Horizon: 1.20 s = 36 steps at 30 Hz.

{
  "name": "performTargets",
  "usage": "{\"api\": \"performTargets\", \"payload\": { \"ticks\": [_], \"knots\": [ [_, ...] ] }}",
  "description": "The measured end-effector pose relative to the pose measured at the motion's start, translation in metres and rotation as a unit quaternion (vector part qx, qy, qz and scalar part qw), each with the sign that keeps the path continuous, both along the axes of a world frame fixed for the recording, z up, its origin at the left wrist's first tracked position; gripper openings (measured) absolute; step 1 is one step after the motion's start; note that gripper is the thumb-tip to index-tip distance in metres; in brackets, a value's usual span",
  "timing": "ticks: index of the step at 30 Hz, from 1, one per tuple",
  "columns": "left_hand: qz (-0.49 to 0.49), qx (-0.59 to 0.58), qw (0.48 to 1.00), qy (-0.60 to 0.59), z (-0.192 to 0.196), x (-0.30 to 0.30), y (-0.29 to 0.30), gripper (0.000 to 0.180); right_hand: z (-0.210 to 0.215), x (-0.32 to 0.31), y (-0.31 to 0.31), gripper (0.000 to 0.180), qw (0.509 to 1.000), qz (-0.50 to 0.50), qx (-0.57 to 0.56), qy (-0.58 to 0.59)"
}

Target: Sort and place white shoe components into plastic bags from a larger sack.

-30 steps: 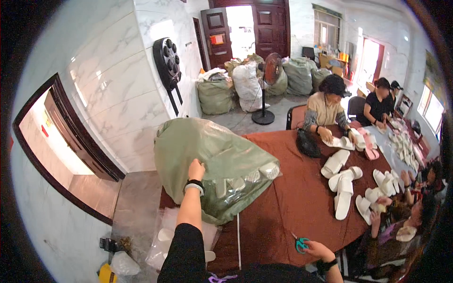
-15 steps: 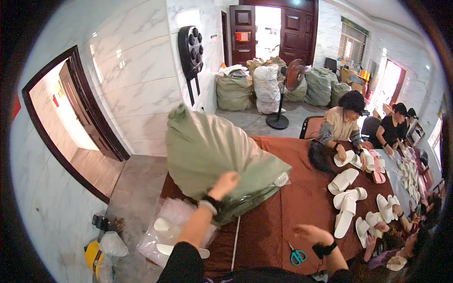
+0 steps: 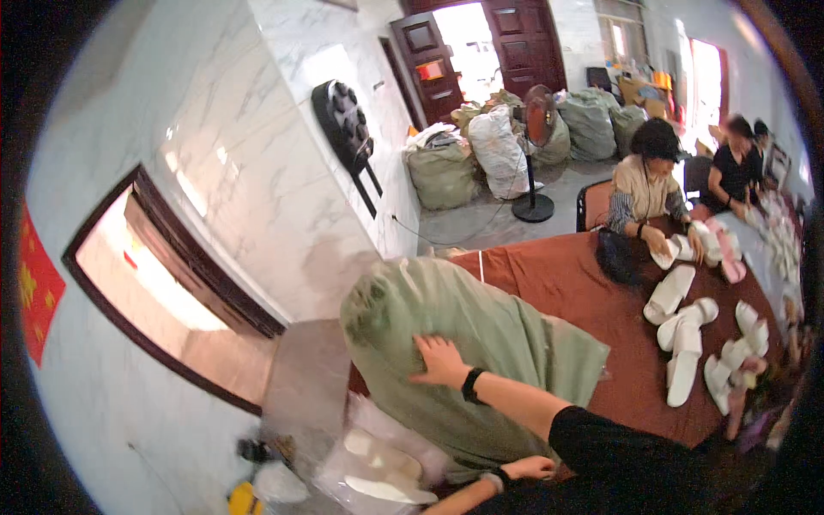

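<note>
While right hand (image 3: 442,362) lies on green sack (image 3: 489,326), grip apart, left hand (image 3: 530,468) curls by sack's near edge; cannot tell whether it clamps. Sack already bulges on tabletop (image 3: 545,262); closure unclear. White slippers (image 3: 684,365) right of sack lie loose.

The right hand (image 3: 442,362) has moved onto the green sack (image 3: 489,322), left hand (image 3: 527,468) near its edge.
</note>
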State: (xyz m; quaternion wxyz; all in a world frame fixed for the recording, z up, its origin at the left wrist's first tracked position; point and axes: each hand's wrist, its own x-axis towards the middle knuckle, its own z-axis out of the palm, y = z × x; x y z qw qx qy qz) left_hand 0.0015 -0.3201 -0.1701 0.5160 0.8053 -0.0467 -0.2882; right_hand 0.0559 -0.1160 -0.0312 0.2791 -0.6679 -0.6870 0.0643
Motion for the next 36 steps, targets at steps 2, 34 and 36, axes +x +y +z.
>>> {"api": "performTargets", "payload": {
  "ticks": [2,34,36],
  "knots": [
    [0.067,-0.092,0.973,-0.199,-0.064,-0.014,-0.009,0.032,-0.046,0.006,0.012,0.070,0.998,-0.018,-0.054,-0.013],
    [0.633,0.403,0.661,-0.025,0.132,-0.055,0.393,0.052,-0.074,0.152,-0.449,0.016,0.811,-0.354,-0.039,0.464],
    [0.677,0.447,0.578,-0.086,0.148,-0.037,0.406,0.044,-0.071,0.163,-0.488,0.016,0.815,-0.384,0.046,0.432]
  ]
}}
